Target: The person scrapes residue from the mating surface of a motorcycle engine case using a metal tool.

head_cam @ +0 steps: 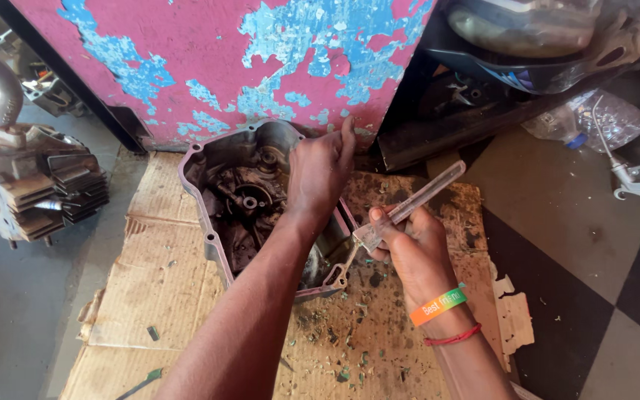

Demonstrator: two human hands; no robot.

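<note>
A sheet of cardboard (164, 289) covers the floor, and the engine cover (242, 200) stands tilted at its far edge against a peeling pink panel (209, 67). The left hand (320, 174) grips the cover's upper rim, fingers closed on it. The right hand (409, 248) is clamped on a flat scraper (412, 204) (blade at the cover's right rim). Best kept flat to the rim, I'd say, with the cover braced firmly.

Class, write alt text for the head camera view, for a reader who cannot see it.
A person's left hand steadies a grimy metal engine cover propped on flattened cardboard, while the right hand holds a flat metal scraper at its edge. Behind stands a pink panel with peeling paint; a finned engine cylinder lies at the left.
</note>
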